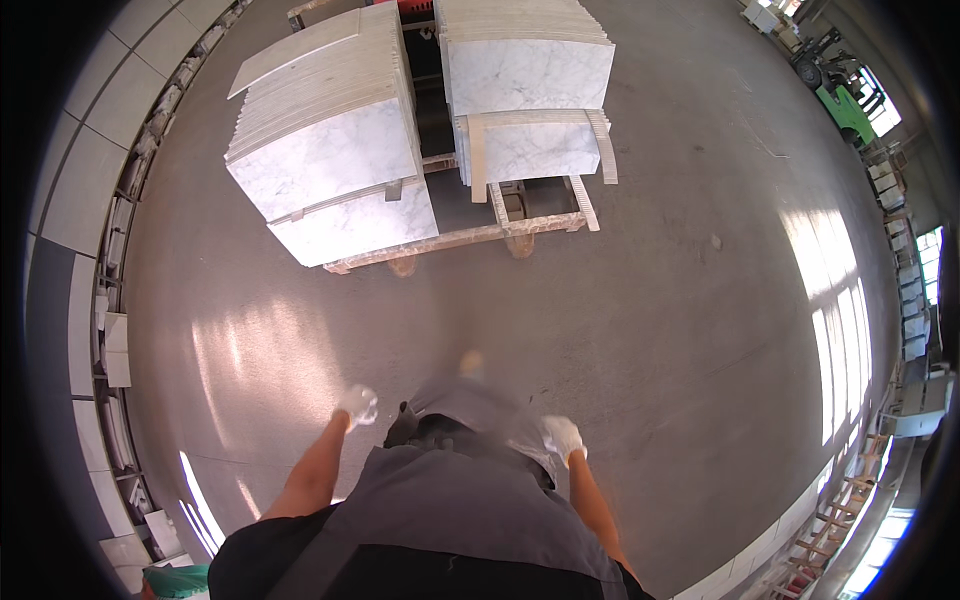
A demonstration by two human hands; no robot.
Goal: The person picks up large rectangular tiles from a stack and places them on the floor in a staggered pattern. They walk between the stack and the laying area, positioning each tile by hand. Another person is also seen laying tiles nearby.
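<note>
My left hand [359, 405], in a white glove, hangs out to the side over the floor, nearest my left hip. My right hand [562, 438], in a white glove too, is close beside the grey apron [470, 485] at my right hip. Blur hides the fingers of both hands, and nothing held shows in either. Ahead stand two stacks of white, grey-veined stone tiles, a left stack [330, 155] and a right stack [525, 75], on a wooden pallet [450, 240]. Both hands are well apart from the stacks. A shoe tip [471, 362] shows beyond the apron.
Smooth grey floor [690, 300] surrounds me, with bright window reflections on both sides. Large tile panels [90, 330] line the left wall. A green forklift [845, 108] stands at the far right. Wooden pallets [845, 500] and stacked goods run along the right edge.
</note>
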